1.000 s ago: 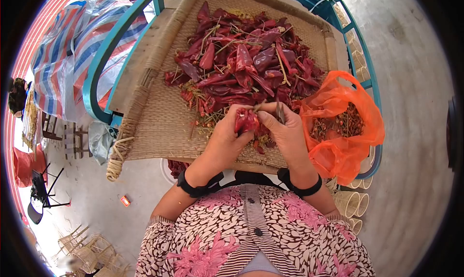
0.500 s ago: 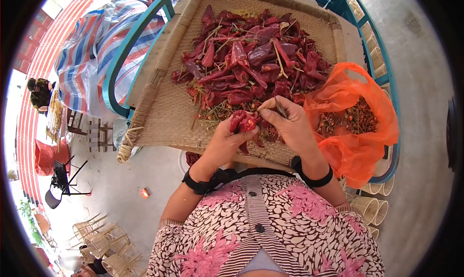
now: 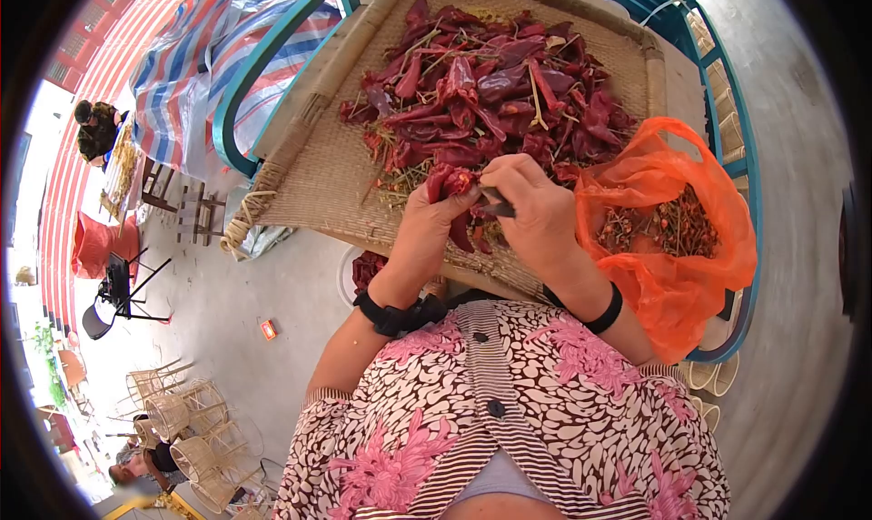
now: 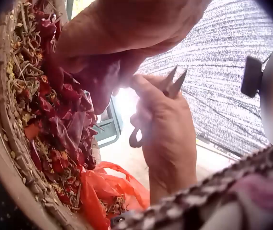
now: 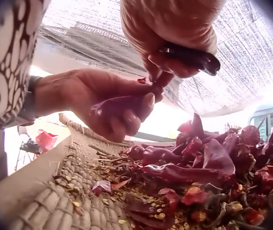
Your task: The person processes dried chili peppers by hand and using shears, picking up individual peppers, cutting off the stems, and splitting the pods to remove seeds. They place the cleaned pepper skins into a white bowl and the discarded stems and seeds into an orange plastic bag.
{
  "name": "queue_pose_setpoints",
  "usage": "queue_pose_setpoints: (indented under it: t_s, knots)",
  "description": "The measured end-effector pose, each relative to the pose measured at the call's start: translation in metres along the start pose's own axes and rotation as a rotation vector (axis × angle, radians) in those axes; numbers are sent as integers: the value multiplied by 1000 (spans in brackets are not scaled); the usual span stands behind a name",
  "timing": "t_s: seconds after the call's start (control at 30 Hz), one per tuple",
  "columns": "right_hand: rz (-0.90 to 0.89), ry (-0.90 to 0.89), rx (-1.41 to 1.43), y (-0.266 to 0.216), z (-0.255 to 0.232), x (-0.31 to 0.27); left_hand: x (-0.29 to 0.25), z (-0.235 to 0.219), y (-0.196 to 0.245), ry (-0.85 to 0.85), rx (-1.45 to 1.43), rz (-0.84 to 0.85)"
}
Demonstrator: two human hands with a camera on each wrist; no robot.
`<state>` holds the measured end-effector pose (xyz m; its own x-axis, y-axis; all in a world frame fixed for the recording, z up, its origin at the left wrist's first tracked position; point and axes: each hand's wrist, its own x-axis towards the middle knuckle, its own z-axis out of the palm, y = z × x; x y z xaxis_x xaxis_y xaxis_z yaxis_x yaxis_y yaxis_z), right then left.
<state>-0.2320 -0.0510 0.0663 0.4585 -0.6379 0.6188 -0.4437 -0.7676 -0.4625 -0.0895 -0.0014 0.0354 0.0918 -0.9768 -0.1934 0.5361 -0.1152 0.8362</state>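
Observation:
A dried red chili pepper [image 3: 448, 182] is gripped in my left hand [image 3: 420, 234], above the near part of the woven mat. In the right wrist view the fingers curl round the wrinkled pepper [image 5: 119, 109]. My right hand [image 3: 538, 213] holds scissors [image 4: 175, 85], whose blade tips point up past the hand in the left wrist view. Its thumb and forefinger meet at the pepper's top end, close against my left fingertips. Behind both hands lies a heap of dried red chili peppers [image 3: 495, 93], with loose stems and seeds along its near side.
The woven mat [image 3: 313, 179] rests within a teal metal frame [image 3: 238, 102]. An orange plastic bag [image 3: 668, 293] holding stems and bits stands open at the right. Striped sheeting [image 3: 195, 84] lies at the left. Wicker stools [image 3: 182, 411] and a person [image 3: 97, 129] are farther off.
My right hand has turned, knuckles up, and come closer over the pepper's top end. The left hand still holds the pepper. The head view has swung, so the scene sits farther right.

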Motion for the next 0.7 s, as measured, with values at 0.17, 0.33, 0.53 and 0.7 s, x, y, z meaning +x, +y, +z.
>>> queue_pose_setpoints:
  t_s: [0.17,0.33,0.53,0.7]
  knots:
    - [-88,-24,-142,9,12,6,6,1,-10,-12,39,37]
    - [636,-87,864,10,2,13,6,9,0,24,-224,66]
    - [1120,-255,1960,19,-8,10,-1,-9,1,-265,-344,7]
    - [951,-201,1516,7,-23,11,5,-16,-2,-373,-348,27]
